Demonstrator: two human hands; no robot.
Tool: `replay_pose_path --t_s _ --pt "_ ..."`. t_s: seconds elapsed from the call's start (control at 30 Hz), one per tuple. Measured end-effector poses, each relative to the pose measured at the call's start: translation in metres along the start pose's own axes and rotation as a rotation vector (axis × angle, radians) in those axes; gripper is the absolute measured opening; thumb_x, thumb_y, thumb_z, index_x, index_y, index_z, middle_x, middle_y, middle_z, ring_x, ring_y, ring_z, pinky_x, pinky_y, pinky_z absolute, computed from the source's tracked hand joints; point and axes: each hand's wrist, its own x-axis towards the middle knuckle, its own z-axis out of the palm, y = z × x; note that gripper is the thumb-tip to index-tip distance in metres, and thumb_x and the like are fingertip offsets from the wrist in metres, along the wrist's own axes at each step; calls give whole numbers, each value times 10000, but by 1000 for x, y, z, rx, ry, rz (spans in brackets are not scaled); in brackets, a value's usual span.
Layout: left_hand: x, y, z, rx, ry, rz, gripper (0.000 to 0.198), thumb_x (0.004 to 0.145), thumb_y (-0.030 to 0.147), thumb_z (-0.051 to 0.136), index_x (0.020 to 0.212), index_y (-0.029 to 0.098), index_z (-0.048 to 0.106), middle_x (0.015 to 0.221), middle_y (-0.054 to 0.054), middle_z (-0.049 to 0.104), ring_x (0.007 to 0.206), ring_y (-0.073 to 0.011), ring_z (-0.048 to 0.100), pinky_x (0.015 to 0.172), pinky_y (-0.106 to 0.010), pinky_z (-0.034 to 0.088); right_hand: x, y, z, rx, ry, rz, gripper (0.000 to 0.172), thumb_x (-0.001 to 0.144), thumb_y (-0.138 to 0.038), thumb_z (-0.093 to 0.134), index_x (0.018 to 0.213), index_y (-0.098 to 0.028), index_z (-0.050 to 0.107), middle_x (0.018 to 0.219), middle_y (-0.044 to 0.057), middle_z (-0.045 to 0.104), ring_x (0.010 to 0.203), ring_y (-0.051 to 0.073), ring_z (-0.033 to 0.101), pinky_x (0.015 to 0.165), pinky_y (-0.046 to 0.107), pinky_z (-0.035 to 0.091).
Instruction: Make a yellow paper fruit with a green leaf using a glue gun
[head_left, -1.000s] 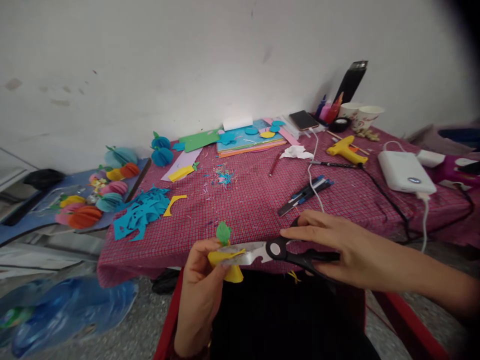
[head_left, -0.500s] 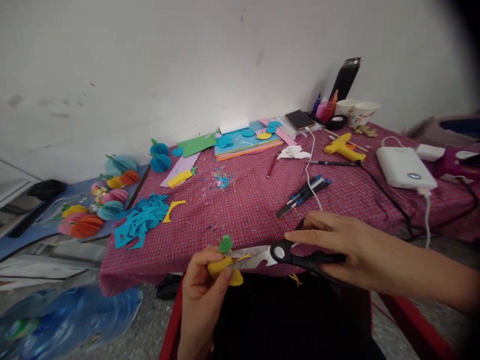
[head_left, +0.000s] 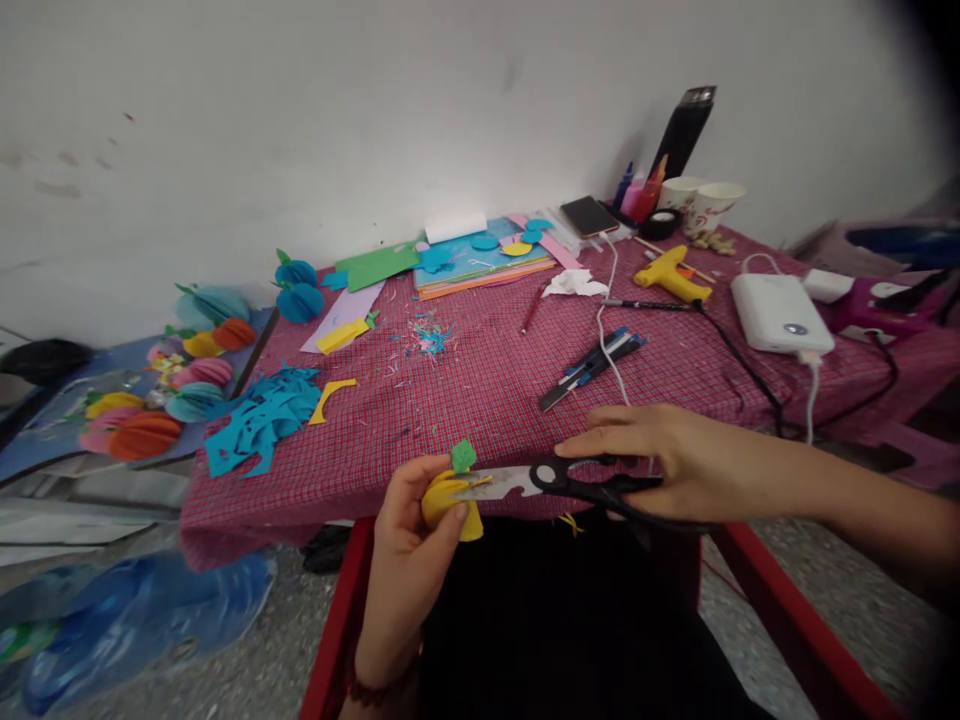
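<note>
My left hand (head_left: pixel 416 540) pinches a folded yellow paper piece (head_left: pixel 448 502) near the table's front edge. A small green paper leaf (head_left: pixel 463 456) sticks up at the top of that piece. Black-handled scissors (head_left: pixel 551 478) are in my right hand (head_left: pixel 667 465), with fingers around the handles. Their blades point left, nearly together, and lie against the yellow paper, with thin yellow strips at the tips. More thin yellow strips (head_left: pixel 571 524) lie below the scissors, over the dark clothing.
On the checked tablecloth (head_left: pixel 480 380) are blue scraps (head_left: pixel 262 415), a cutter (head_left: pixel 592 368), a yellow glue gun (head_left: pixel 673 275), a power bank (head_left: pixel 780 312) and paper cups (head_left: pixel 712 207). Stacked paper (head_left: pixel 487 262) lies at the back. Colourful paper balls (head_left: pixel 146 435) sit at left.
The view has shifted, so the table items appear further left and higher. The scissor blades have come closer together, and the yellow paper with its green leaf is tilted slightly differently.
</note>
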Motion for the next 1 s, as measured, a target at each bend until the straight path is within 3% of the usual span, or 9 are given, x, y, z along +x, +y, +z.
replay_pose_path --t_s 0.2,0.43,0.67,0.83,1.0 --pt "-1 0 2 11 -29 -8 381 817 181 717 1158 310 610 1090 11 680 972 -125 652 818 -196 511 1 4 0 69 -40 -17 423 871 -207 635 1292 -240 610 1050 50 686 889 149 672 782 238 509" --pt "0 -2 5 -29 -55 -44 396 804 161 712 1162 289 601 1146 -18 672 1015 -160 642 836 -236 513 -8 8 4 -2 -7 3 543 805 -118 659 1327 -252 590 1074 59 684 869 157 681 750 235 512" --pt "4 -4 7 -70 -82 -67 410 776 114 698 1142 279 616 1150 -22 676 983 -154 649 813 -234 513 -12 9 4 -30 0 -14 549 804 -89 634 1328 -245 586 1025 49 685 808 138 677 685 212 503" --pt "7 -2 9 -79 -105 -70 402 764 99 691 1112 288 617 1108 -5 685 974 -144 655 783 -213 512 -11 3 2 -54 -32 66 545 796 -121 658 1316 -262 576 1113 58 656 922 173 675 774 253 524" --pt "8 -3 13 -99 -137 -82 411 768 97 683 1132 271 606 1120 -25 683 951 -146 660 766 -215 513 -10 0 2 -65 -44 94 573 791 -134 662 1333 -290 557 1094 47 641 904 173 671 760 268 521"
